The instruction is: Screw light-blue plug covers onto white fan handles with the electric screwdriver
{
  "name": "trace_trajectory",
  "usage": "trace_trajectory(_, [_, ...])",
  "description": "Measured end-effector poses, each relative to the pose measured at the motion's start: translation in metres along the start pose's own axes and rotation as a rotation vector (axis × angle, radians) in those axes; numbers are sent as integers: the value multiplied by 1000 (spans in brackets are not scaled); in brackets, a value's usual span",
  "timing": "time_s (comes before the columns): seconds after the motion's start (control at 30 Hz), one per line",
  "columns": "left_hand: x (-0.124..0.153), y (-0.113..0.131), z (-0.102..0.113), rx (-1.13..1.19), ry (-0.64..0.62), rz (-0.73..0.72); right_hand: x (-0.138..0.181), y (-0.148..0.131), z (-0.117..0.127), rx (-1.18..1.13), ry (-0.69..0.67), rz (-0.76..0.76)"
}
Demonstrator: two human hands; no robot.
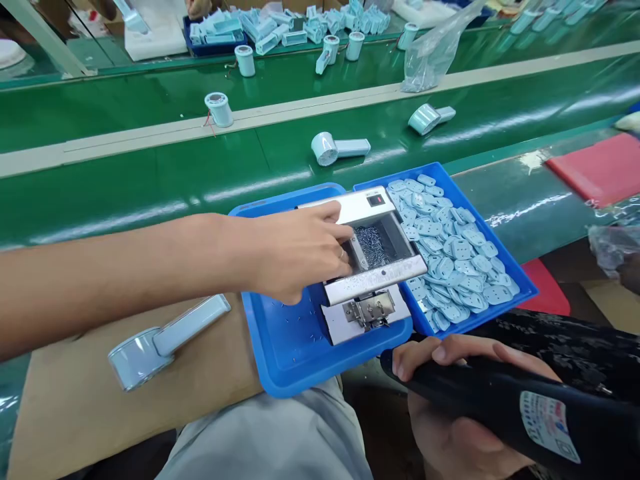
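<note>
My left hand [295,250] reaches in from the left, its fingertips on the white screw feeder [350,207] and over its hopper of small metal screws [373,245]. It holds nothing that I can see. The feeder stands on a blue plastic tray [285,350], with a metal bracket [367,310] at its front. My right hand [450,393] is shut around a black electric screwdriver [500,407] at the lower right. A second blue tray [443,177] next to the feeder is heaped with pale-blue plastic covers [450,250].
A pale-blue device [155,340] lies on a cardboard sheet [125,407] at the left. Beyond the trays runs a green conveyor belt [150,193] carrying similar devices [333,148]. A clear plastic bag [433,50] and a red mat [595,170] lie nearby.
</note>
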State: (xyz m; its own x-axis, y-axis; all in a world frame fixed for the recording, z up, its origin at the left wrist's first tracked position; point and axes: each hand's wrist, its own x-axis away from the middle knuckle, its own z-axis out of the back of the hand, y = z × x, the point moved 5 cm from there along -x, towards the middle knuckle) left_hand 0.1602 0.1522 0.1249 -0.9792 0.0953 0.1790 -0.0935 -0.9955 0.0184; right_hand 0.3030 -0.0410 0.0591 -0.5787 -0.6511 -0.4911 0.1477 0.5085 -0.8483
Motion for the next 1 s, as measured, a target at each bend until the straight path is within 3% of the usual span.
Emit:
trace_trajectory(0.23, [-18, 7, -9, -187, -102, 113, -2, -2, 1, 0, -56, 7])
trace_trajectory(0.5, [-20, 14, -8, -271, -117, 232, 0, -8, 5, -1, -74, 3])
trace_trajectory(0.87, [6, 12, -3, -252, -61, 129, -6, -3, 7, -1, -19, 17])
trace_trajectory(1.0, [4, 9, -3, -264, -126, 72, -6, -3, 5, -47, -46, 32])
